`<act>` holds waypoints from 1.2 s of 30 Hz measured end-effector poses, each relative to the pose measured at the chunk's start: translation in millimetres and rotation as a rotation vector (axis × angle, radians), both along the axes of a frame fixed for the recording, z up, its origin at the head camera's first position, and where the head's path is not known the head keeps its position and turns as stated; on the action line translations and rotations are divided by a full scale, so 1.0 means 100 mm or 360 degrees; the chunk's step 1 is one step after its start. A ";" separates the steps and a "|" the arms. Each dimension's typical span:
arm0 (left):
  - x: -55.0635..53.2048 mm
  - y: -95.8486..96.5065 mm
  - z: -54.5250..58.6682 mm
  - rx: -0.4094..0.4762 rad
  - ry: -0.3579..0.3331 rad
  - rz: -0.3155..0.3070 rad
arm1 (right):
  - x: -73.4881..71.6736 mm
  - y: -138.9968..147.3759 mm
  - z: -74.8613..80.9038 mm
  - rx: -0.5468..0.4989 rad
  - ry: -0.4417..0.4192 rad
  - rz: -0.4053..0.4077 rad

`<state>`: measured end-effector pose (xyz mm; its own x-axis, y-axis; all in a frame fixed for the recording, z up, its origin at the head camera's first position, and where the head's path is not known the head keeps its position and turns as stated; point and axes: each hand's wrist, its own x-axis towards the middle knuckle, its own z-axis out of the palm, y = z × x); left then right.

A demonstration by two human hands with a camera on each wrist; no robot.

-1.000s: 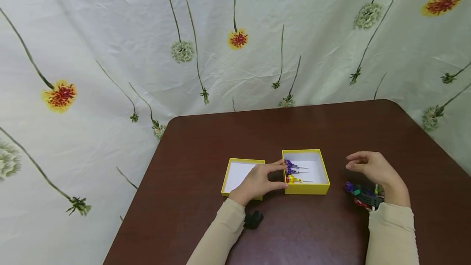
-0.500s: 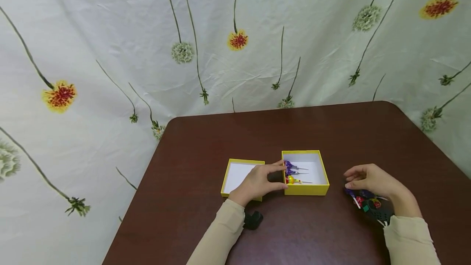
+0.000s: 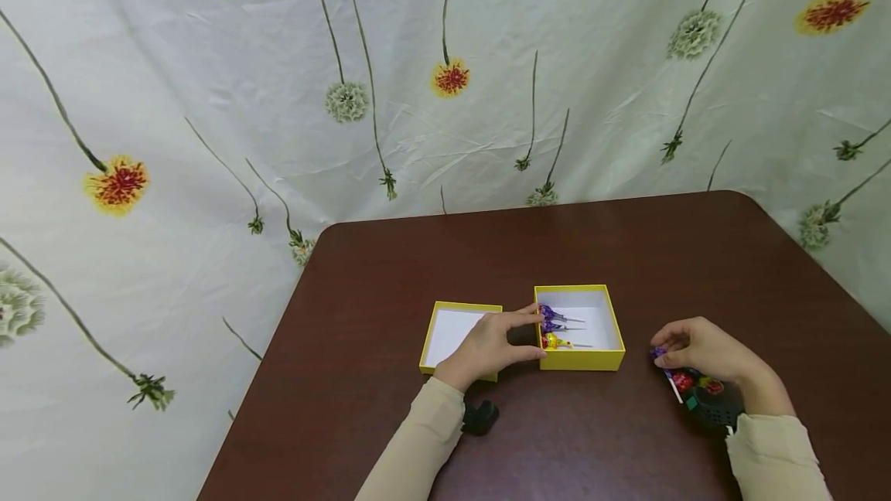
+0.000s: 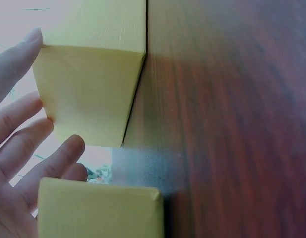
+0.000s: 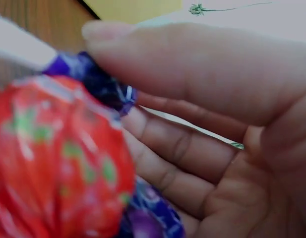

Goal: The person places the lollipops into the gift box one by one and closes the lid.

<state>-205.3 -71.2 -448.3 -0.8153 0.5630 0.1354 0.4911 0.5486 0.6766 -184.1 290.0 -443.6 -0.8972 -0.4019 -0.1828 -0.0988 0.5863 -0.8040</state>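
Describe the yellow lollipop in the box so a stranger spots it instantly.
On the brown table, find the yellow box that the left hand touches. Inside, three lollipops show near its left wall, sticks pointing right. The yellow lollipop lies nearest the person; the other two are purple.

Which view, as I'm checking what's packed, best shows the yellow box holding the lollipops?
The head view: it shows the yellow box open from above, lollipops inside, though the left hand hides some edge. The left wrist view shows only outer sides; the right wrist view, apparently just a cropped patch.
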 end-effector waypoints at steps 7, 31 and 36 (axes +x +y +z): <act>0.00 0.00 0.01 -0.0032 0.0017 0.0000 | 0.01 -0.01 0.00 -0.0006 0.0031 -0.0153; -0.01 0.01 0.00 -0.0038 0.0020 -0.0010 | 0.00 -0.28 0.37 -0.0170 0.0430 -0.0343; -0.01 0.00 0.00 -0.0033 0.0010 0.0002 | -0.03 -0.41 0.47 -0.0193 0.0461 -0.0272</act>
